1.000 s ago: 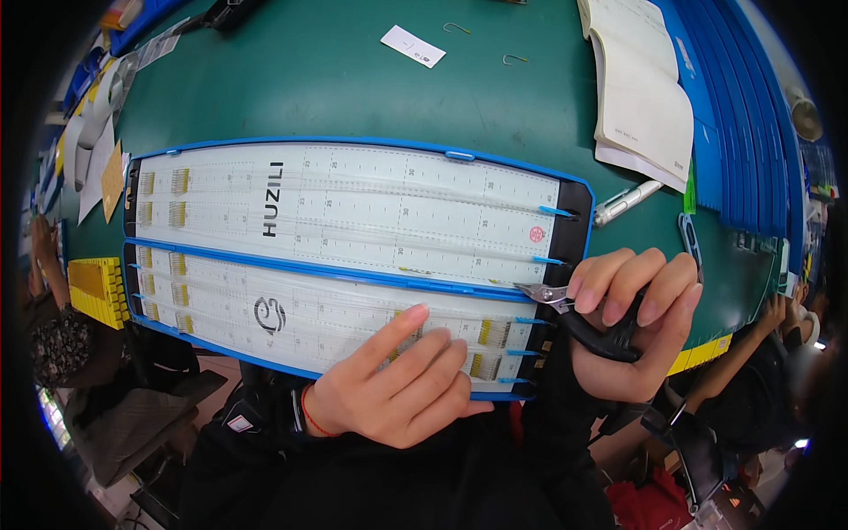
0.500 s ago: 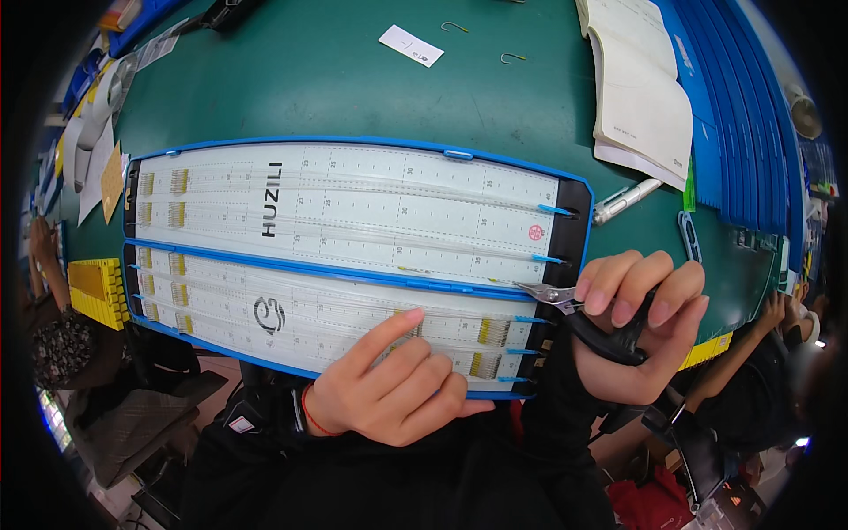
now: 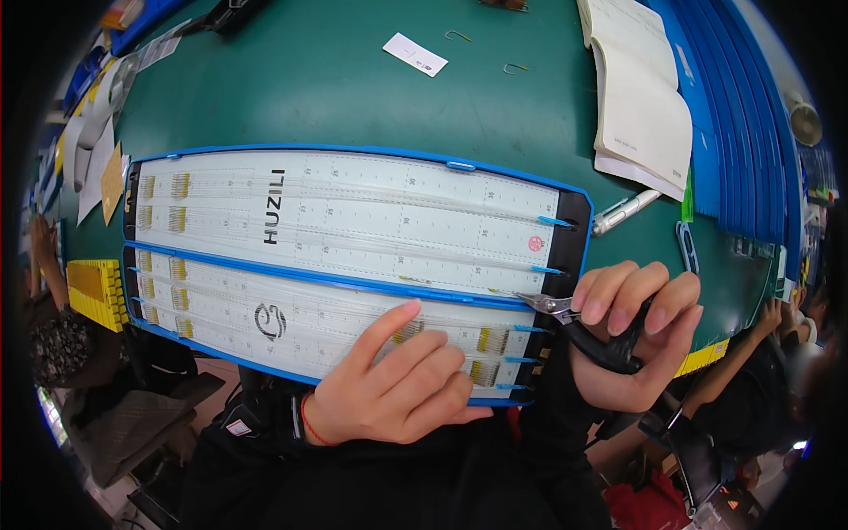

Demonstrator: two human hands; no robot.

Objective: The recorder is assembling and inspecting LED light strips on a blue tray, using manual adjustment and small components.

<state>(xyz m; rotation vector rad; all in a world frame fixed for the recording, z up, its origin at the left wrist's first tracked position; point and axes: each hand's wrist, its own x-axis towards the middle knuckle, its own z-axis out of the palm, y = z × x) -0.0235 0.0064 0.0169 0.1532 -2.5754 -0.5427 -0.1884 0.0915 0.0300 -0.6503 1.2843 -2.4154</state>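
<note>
A long blue rig box (image 3: 371,148) lies unfolded in front of me, with white ruled panels in both halves. Fine leader lines run along it, ending in blue tabs at the right and rows of fishing hooks (image 3: 179,218) at the left. My left hand (image 3: 389,380) rests over the near half, index finger stretched to the middle hinge and the others loosely bent; nothing shows in it. My right hand (image 3: 636,336) grips small black-handled scissors (image 3: 609,347) by the box's right end. Their silver tips point left at a small hook (image 3: 499,292) near the hinge.
Beyond the box, a white paper slip (image 3: 415,55) and two loose hooks lie on the green table (image 3: 291,97). An open notebook (image 3: 643,115), a silver pen (image 3: 625,212) and a blue cutter (image 3: 686,247) are at the right. A yellow rack (image 3: 95,294) stands at the left.
The whole view has shifted slightly, so the box sits a little lower in it. Both hands keep nearly the same pose, with the scissors still at the hinge.
</note>
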